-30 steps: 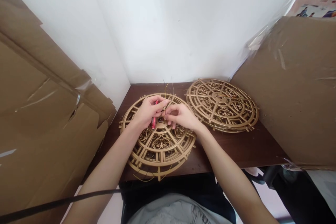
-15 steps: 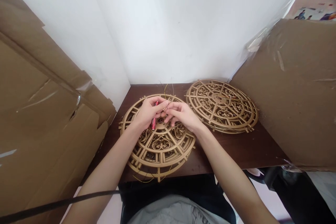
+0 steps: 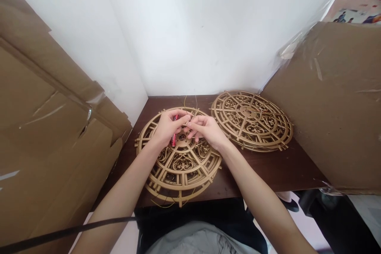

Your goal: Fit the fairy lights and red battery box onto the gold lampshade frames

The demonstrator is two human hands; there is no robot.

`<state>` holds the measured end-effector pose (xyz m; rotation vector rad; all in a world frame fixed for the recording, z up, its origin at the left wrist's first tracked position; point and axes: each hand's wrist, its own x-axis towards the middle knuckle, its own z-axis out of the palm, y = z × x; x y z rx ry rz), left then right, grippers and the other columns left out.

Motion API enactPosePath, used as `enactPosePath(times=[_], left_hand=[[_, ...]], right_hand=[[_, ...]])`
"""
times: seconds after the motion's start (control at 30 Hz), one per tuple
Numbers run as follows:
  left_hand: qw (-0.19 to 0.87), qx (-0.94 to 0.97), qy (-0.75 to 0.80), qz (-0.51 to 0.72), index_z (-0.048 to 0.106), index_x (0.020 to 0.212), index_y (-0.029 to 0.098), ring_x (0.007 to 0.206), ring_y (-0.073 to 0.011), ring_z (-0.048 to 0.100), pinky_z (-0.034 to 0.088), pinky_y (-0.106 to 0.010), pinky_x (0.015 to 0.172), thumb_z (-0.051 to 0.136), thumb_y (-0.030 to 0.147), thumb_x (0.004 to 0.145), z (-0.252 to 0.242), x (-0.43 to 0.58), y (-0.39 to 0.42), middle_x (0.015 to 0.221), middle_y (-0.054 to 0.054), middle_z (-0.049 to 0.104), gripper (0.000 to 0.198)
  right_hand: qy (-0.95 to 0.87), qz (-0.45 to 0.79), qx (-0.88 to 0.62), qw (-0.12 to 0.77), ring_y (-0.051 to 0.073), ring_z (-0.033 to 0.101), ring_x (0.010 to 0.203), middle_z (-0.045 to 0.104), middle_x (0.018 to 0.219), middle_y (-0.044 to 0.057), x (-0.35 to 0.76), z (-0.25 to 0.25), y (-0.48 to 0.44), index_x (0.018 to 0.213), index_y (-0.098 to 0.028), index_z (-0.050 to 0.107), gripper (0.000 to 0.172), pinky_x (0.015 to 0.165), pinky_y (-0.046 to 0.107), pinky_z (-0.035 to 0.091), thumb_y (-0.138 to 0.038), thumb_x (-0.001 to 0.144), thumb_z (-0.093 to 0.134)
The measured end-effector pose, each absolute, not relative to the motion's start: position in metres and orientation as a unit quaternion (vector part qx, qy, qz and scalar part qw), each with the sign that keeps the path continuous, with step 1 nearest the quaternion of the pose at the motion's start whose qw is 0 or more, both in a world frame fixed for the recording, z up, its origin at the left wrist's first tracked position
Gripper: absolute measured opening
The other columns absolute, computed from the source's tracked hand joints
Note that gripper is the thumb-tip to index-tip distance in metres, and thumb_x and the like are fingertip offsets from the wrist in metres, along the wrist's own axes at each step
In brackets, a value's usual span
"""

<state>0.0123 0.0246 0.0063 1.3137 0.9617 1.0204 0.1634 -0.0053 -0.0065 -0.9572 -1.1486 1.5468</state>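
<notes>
My left hand [image 3: 165,129] and my right hand [image 3: 208,130] meet fingertip to fingertip over the far half of a round gold openwork panel [image 3: 182,187]. Both are closed in a pinch on thin gold wire [image 3: 185,104], whose loose ends stick up beyond the fingers. A slim red object [image 3: 174,139] is also tucked in my left hand, pointing down; its kind is hidden by the fingers. The panel has scroll patterns between its spokes and lies on other similar panels, slightly offset. My fingers hide exactly where the wire is gripped.
A second stack of round gold panels [image 3: 244,124] lies to the right on the dark brown table [image 3: 268,170]. Large cardboard sheets stand at the left [image 3: 44,135] and right [image 3: 336,107]. A white wall [image 3: 190,39] rises behind. A dark strap [image 3: 74,228] crosses the lower left.
The wire ends above my fingers have shifted and spread into a more curved shape. My hands stay nearly in place, with small finger movements.
</notes>
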Motion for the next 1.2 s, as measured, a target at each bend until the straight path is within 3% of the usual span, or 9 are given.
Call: enactPosePath(times=[0.47,0.6,0.8,1.0,1.2], left_hand=[[0.556,0.558,0.415,0.455,0.067,0.073,0.013,0.042,0.0000,0.037,0.025,-0.017,0.036,0.074,0.034,0.067,0.009,0.014,0.024,0.086,-0.004,0.066,0.023],[0.557,0.559,0.411,0.457,0.067,0.073,0.013,0.042,0.0000,0.036,0.024,-0.017,0.036,0.074,0.034,0.067,0.010,0.014,0.023,0.083,-0.003,0.065,0.023],[0.546,0.555,0.410,0.475,0.067,0.073,0.013,0.042,0.0008,0.034,0.022,-0.018,0.036,0.074,0.033,0.067,0.008,0.013,0.024,0.090,-0.004,0.065,0.021],[0.532,0.536,0.416,0.506,0.067,0.076,0.014,0.041,0.0001,0.032,0.020,-0.019,0.036,0.074,0.033,0.067,0.006,0.012,0.028,0.081,-0.003,0.063,0.022],[0.539,0.520,0.412,0.519,0.068,0.080,0.015,0.040,0.0001,0.028,0.018,-0.018,0.036,0.074,0.033,0.068,0.007,0.011,0.029,0.063,0.003,0.051,0.022]], right_hand=[[-0.465,0.639,-0.393,0.470,0.013,0.067,0.056,0.070,0.073,0.005,0.162,-0.001,-0.009,0.073,-0.014,0.059,0.028,0.036,0.014,0.040,-0.038,0.072,0.073],[-0.476,0.639,-0.387,0.464,0.013,0.067,0.056,0.069,0.075,0.005,0.164,-0.003,-0.008,0.073,-0.014,0.059,0.030,0.035,0.013,0.037,-0.042,0.075,0.070],[-0.492,0.631,-0.384,0.460,0.007,0.058,0.048,0.067,0.070,0.003,0.165,0.000,-0.008,0.067,-0.013,0.059,0.029,0.034,0.012,0.032,-0.039,0.074,0.071],[-0.518,0.638,-0.380,0.424,0.002,0.044,0.041,0.066,0.063,0.001,0.168,0.004,-0.010,0.066,-0.013,0.062,0.026,0.034,0.013,0.024,-0.035,0.076,0.069],[-0.553,0.641,-0.370,0.382,0.002,0.043,0.041,0.066,0.064,0.001,0.170,0.004,-0.010,0.067,-0.012,0.064,0.024,0.035,0.014,0.025,-0.034,0.077,0.068]])
